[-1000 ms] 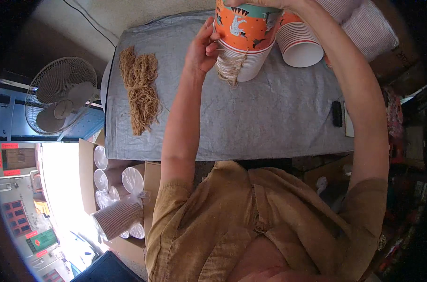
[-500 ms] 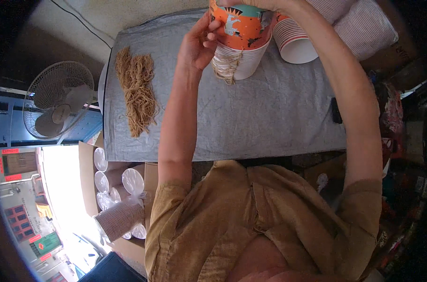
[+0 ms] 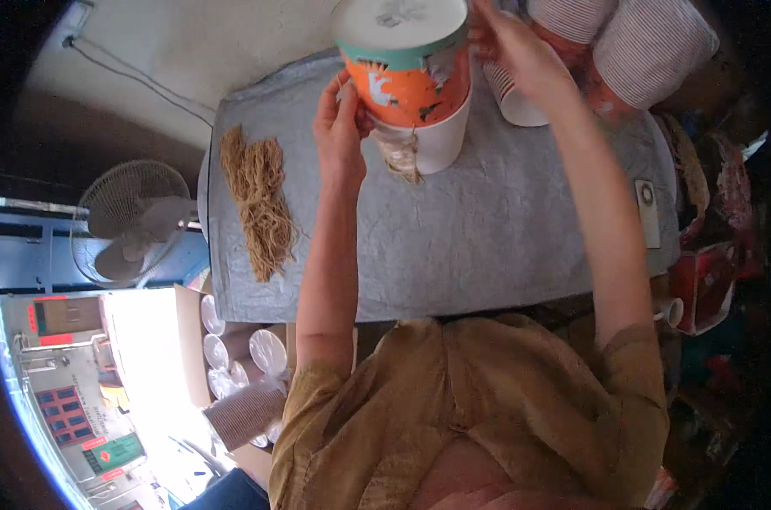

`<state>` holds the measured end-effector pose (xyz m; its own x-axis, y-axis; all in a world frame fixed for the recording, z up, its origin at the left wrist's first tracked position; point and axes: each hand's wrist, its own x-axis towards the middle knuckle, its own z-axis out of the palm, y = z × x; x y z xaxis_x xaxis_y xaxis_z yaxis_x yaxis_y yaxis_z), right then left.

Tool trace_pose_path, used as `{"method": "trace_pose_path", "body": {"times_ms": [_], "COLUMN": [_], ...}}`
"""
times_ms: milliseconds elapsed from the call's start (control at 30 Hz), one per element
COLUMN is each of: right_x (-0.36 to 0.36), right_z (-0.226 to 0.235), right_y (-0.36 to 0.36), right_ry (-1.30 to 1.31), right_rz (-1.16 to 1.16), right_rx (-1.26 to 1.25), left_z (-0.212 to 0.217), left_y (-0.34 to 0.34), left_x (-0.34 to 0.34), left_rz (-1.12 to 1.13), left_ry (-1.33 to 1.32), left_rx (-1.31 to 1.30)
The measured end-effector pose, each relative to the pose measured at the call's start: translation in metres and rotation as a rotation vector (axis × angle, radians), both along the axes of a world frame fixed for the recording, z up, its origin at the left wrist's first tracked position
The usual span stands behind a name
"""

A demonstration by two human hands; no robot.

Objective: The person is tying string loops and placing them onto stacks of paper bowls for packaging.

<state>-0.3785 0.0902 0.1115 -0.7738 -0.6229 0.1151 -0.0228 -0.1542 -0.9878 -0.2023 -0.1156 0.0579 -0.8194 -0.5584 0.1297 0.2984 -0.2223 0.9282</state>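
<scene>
A paper bucket [image 3: 411, 89], orange with a green band and a printed pattern, stands bottom up, its white base on top. It is part of a stack whose white lower section [image 3: 442, 140] shows beneath it. A tuft of tan twine [image 3: 416, 170] and crinkled clear plastic hang on that section's left side. My left hand [image 3: 344, 123] is at the bucket's left side, thumb and fingers curled together; what they hold is too small to make out. Blurred by motion, my right hand [image 3: 521, 55] is right of the bucket, close to another bucket stack [image 3: 517, 98] lying on its side.
A bundle of tan twine [image 3: 256, 204] lies on the left of the grey-covered table [image 3: 487, 238]. More wrapped bucket stacks [image 3: 657, 51] stand at the back right. A white device [image 3: 647, 212] lies by the right edge. Left are a fan [image 3: 130, 221] and a carton with wrapped stacks [image 3: 245, 416].
My right hand has left the top of the bucket and moved off to its right, uncovering the white base. My left hand stays at the left side. The whole view has shifted.
</scene>
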Motion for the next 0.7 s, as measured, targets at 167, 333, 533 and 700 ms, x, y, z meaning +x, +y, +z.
{"method": "trace_pose_path", "body": {"times_ms": [167,333,533,700], "right_x": [0.031,0.118,0.144,0.075], "right_z": [-0.126,-0.125,-0.138,-0.134], "right_y": [-0.012,-0.027,-0.005,-0.014], "right_ry": [0.119,0.474,0.459,0.255], "right_rz": [-0.129,-0.361,-0.376,-0.429], "right_rx": [-0.11,0.116,0.001,-0.146], "left_z": [-0.017,-0.044,-0.032,-0.021], "left_y": [-0.009,-0.062,-0.071,-0.072], "left_x": [-0.036,-0.06,-0.06,-0.046], "left_rz": [0.129,0.132,0.164,0.195], "left_ry": [0.033,0.023,-0.023,-0.042], "left_rx": [-0.007,0.051,0.001,-0.027]}}
